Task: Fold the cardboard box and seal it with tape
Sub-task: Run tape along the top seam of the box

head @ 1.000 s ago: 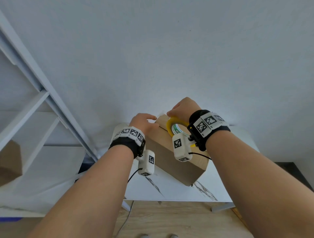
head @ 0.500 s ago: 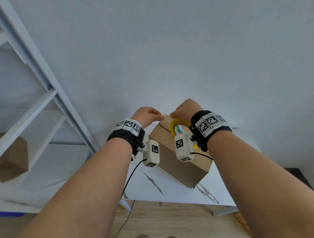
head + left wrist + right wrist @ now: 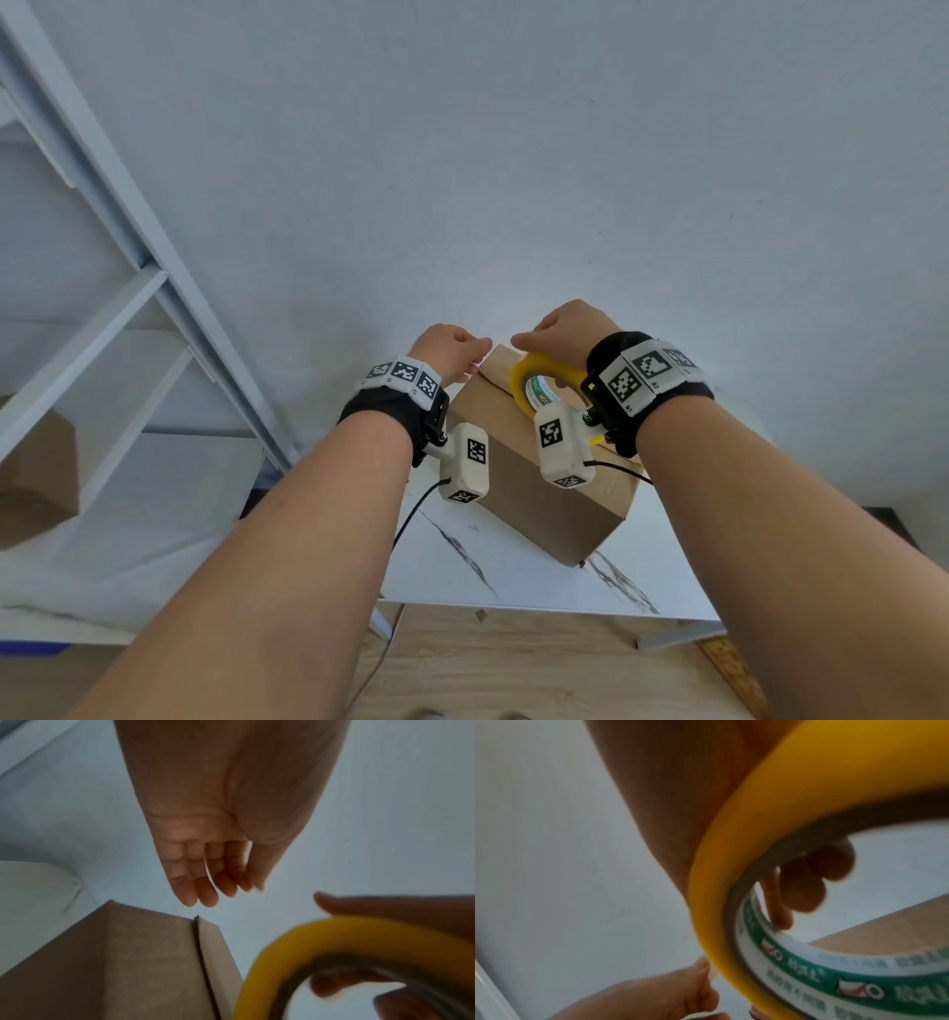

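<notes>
A brown cardboard box (image 3: 539, 493) stands with its flaps closed on the white marble table (image 3: 513, 580). On its top stands a yellow tape roll (image 3: 544, 366), gripped by my right hand (image 3: 565, 329), whose fingers (image 3: 808, 882) reach through the core. My left hand (image 3: 475, 354) hovers over the box's far corner, just left of the roll. Its thumb and fingertips (image 3: 246, 886) are drawn together and seem to pinch a pale tape end (image 3: 714, 976) at the roll's edge (image 3: 706, 923). The seam between the flaps (image 3: 203, 963) shows bare.
A white shelf frame (image 3: 154, 288) slants along the left, with another cardboard box (image 3: 36, 478) behind it. A plain wall rises right behind the table. Wooden floor (image 3: 513, 668) lies below the table's near edge.
My left hand has lifted off the box top and come beside the roll at the far corner. The right hand still holds the roll on the box.
</notes>
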